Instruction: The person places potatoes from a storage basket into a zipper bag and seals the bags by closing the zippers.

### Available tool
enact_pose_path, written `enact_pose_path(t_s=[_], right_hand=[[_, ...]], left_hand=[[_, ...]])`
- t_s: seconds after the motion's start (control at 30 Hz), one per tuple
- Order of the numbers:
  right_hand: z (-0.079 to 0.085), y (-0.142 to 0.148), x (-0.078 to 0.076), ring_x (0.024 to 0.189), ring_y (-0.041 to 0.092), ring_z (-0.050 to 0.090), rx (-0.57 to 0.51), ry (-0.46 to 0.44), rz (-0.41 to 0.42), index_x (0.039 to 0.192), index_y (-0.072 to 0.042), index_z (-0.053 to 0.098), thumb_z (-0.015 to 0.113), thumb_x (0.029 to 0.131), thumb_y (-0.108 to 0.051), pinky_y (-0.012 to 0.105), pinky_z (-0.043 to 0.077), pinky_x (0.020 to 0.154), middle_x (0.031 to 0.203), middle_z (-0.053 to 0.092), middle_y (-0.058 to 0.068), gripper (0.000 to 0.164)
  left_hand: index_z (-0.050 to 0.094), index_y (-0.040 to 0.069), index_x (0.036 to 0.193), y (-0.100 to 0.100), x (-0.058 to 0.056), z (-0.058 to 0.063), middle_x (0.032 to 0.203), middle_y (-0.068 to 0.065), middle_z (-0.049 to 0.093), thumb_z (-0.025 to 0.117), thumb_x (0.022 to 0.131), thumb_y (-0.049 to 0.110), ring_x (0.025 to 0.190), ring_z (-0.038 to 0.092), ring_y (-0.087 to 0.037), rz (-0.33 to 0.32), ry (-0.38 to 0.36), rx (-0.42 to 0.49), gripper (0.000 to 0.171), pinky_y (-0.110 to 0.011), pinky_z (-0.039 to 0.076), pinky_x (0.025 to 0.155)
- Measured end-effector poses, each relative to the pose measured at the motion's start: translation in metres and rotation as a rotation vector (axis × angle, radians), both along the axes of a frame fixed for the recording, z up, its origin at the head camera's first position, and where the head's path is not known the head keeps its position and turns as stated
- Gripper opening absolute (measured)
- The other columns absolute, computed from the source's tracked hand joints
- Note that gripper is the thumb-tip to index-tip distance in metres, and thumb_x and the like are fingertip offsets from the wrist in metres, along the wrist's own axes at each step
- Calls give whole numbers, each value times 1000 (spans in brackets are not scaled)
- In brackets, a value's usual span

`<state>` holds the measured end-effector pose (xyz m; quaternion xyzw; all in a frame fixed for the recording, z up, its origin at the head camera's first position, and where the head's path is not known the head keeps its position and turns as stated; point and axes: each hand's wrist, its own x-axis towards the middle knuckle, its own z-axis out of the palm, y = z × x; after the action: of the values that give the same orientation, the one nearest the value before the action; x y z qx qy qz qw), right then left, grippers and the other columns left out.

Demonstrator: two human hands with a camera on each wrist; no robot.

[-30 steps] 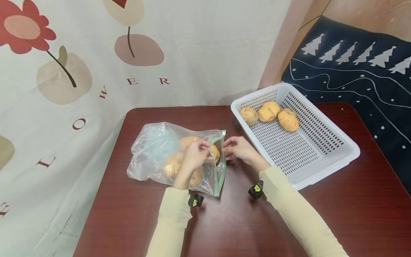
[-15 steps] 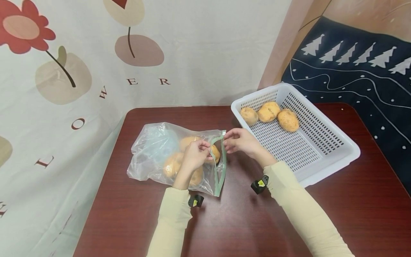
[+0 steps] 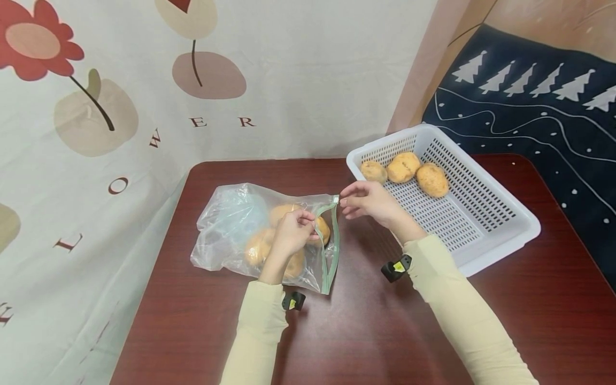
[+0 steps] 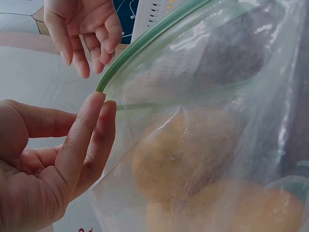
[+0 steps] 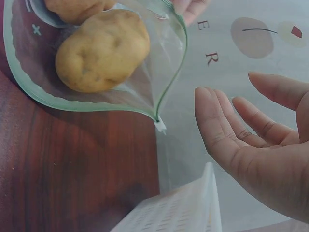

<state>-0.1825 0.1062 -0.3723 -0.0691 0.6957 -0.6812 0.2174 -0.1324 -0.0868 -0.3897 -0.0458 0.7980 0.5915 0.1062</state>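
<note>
A clear zip bag (image 3: pixel 226 219) with a green rim lies on the table with several potatoes in it. Its mouth gapes toward the right, where a potato (image 5: pixel 104 50) shows in the right wrist view. My left hand (image 3: pixel 292 235) pinches the upper lip of the mouth between thumb and fingers. My right hand (image 3: pixel 372 203) is in the air near the bag's far corner, by the white zip slider (image 5: pixel 160 125). In the right wrist view its fingers are loosely bent, hold nothing and stand apart from the slider.
A white perforated basket (image 3: pixel 505 230) stands to the right, with three potatoes (image 3: pixel 432 179) at its far left end. The dark red wooden table (image 3: pixel 337 342) meets a printed cloth (image 3: pixel 308 80) at the back.
My right hand has left the bag's right rim and moved up and to the right, past the slider corner. The left hand and the bag have stayed in place.
</note>
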Motion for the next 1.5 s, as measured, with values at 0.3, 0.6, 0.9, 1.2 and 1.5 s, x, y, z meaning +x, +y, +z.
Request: enact_pose_path(t_s=[0.3,0.6,0.9,1.2,1.5], right_hand=[[10,14,-6,70,20,62,5,32,-21,108,17,46,51,88,6,35,59,69,84,60,12,24],[15,30,-13,73,18,62,45,35,-64,111,16,45,54,88,3,36,59,72,83,60,9,28],[22,52,-21,72,16,63,28,24,-93,105,10,50,56,87,4,37,59,74,80,64,5,20],[22,77,-28,76,23,64,99,21,-145,107,13,51,60,86,1,38,59,72,86,64,10,26],[20,100,-31,74,19,64,144,-20,-209,107,8,51,59,87,-2,33,59,73,85,62,6,23]], left_hand=[[57,-12,97,-1,0,0,81,-15,57,52,85,-8,62,58,-16,0,-2,0,13,-25,59,61],[57,-11,96,-1,1,0,80,-15,56,53,85,-8,62,58,-16,-1,1,-7,13,-25,60,61],[57,-11,95,-1,0,-3,79,-15,56,53,84,-8,61,59,-16,5,6,-2,12,-25,59,61],[57,-12,95,-1,0,-3,79,-15,57,52,84,-9,60,58,-15,5,5,5,12,-25,59,61],[57,-13,95,-1,0,-3,80,-16,57,52,84,-9,61,59,-16,-1,10,7,12,-25,60,60]])
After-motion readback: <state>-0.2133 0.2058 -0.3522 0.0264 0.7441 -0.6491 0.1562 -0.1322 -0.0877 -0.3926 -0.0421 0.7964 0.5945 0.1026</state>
